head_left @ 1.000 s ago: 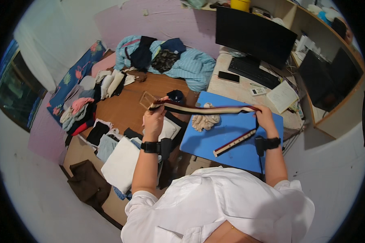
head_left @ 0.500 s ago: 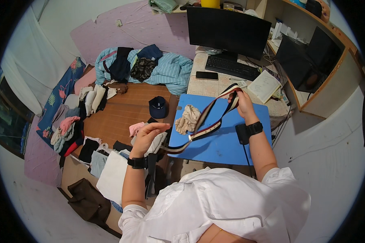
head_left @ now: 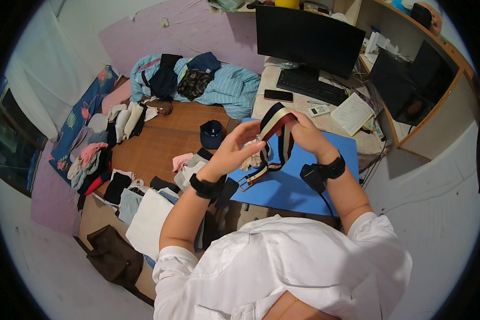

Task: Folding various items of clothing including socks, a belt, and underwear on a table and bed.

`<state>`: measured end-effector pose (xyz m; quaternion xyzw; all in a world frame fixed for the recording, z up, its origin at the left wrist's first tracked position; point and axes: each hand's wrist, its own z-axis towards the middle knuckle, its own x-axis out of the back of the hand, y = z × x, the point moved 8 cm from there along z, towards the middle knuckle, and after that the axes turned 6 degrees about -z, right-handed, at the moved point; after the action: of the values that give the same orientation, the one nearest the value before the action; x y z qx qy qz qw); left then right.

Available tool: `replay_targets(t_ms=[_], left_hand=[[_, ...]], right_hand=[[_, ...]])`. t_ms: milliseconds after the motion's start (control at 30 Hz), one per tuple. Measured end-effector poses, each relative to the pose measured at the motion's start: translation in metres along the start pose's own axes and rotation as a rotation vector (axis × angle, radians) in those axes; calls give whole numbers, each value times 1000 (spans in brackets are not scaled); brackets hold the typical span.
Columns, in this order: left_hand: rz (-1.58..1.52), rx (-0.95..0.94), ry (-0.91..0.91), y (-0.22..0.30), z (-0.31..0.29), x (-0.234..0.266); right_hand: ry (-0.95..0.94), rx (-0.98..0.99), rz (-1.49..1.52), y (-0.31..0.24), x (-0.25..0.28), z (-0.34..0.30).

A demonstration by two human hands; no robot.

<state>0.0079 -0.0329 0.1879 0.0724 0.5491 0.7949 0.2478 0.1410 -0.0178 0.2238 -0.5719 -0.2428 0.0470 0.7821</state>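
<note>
A striped webbing belt (head_left: 278, 122) in navy, cream and red hangs in loops above a blue tabletop (head_left: 288, 196). My right hand (head_left: 308, 137) is closed on its upper part. The metal buckle (head_left: 245, 183) dangles at the lower left end, over the near left part of the blue top. Beside the belt's left side is my left hand (head_left: 234, 149), thumb and fingers apart; its fingertips come close to the band, and whether they touch it I cannot tell. Behind the belt and left hand, a crumpled beige cloth (head_left: 249, 163) lies mostly hidden.
A desk beyond holds a monitor (head_left: 309, 40), keyboard (head_left: 310, 87), phone (head_left: 278, 95) and open notebook (head_left: 353, 114). To the left, a brown mat (head_left: 160, 133) carries a dark cap (head_left: 212, 134) and rolled clothes (head_left: 127, 121). Folded clothes (head_left: 150, 224) lie near my left arm.
My left hand has moved right and up, close to the belt. The belt, stretched out loosely before, now hangs gathered in narrower loops, and my right hand has come slightly left and lower.
</note>
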Motion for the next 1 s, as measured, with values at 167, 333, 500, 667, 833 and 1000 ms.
replay_targets(t_ms=[167, 333, 500, 667, 833, 1000], left_hand=[[-79, 114, -116, 13, 7, -19], [-54, 34, -7, 27, 8, -10], [-73, -51, 90, 44, 6, -1], [4, -94, -43, 43, 0, 6], [-210, 148, -98, 9, -6, 17], [-28, 228, -18, -14, -20, 33]], right_hand=[[125, 194, -188, -21, -4, 2], [121, 399, -456, -50, -20, 5], [251, 766, -786, -89, -32, 2], [131, 450, -232, -80, -22, 30], [-2, 340, 90, -83, -31, 49], [34, 221, 11, -53, -13, 76]])
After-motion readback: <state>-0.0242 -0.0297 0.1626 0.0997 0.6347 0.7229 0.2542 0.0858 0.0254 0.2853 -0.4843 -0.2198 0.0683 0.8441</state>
